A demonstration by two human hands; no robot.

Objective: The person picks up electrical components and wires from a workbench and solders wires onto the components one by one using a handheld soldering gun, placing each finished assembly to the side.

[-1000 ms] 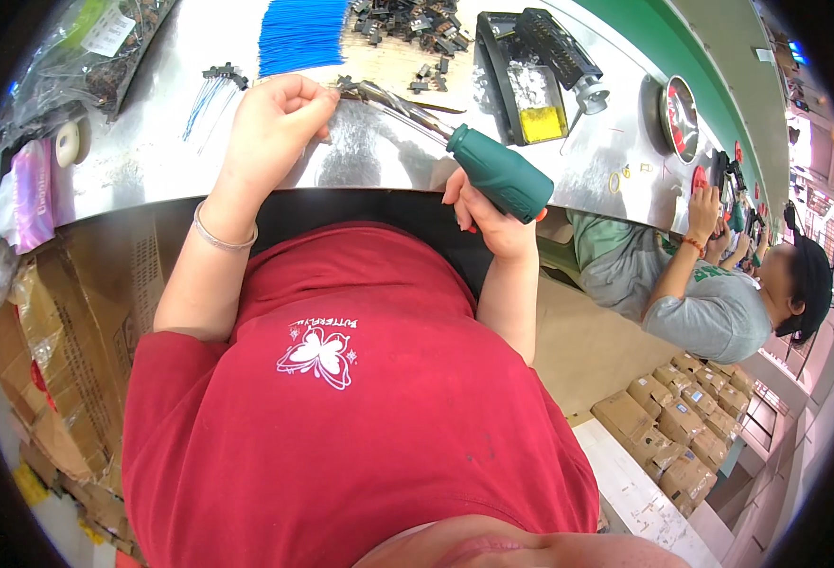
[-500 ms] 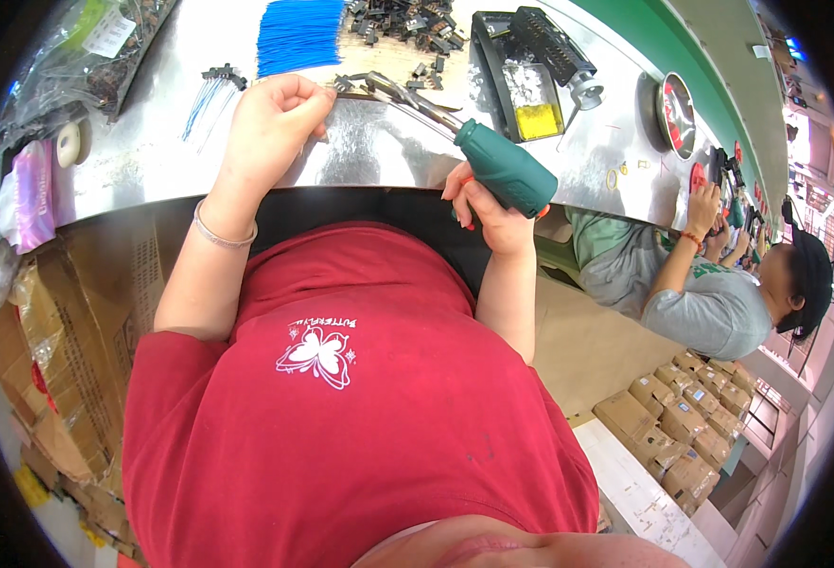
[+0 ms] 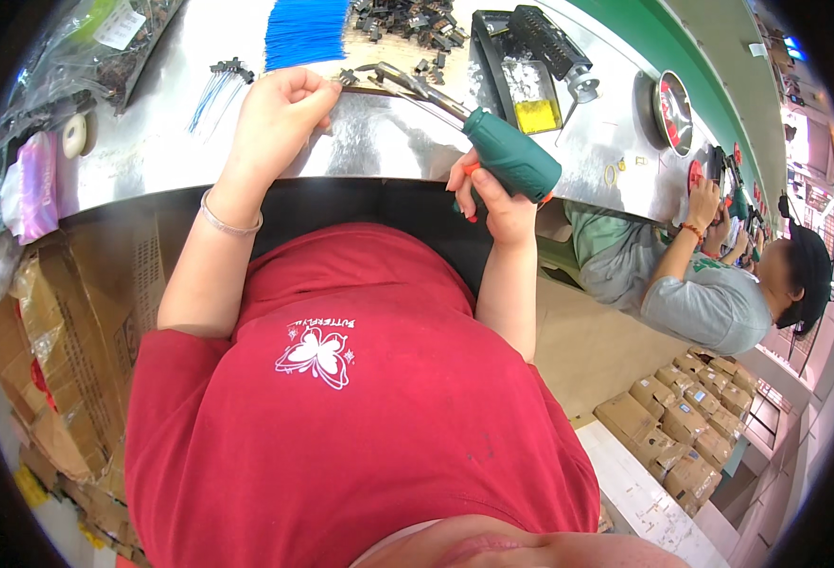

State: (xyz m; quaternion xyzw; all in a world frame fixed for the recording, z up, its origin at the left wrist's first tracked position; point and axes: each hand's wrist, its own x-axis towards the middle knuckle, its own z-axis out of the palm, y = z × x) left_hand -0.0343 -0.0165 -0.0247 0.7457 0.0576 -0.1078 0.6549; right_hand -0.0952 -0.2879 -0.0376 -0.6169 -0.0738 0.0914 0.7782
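While L grip curls closed, contents unclear, R grip holds green-handled tool angled fwd-L.

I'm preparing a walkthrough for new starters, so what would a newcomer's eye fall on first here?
Probably the red shirt, which fills the lower middle of the view. Next might come the chunky green-handled tool in the person's right hand, its metal end pointing up and left toward the left hand. The bright blue strands at the top edge also stand out, just left of a heap of small black parts.
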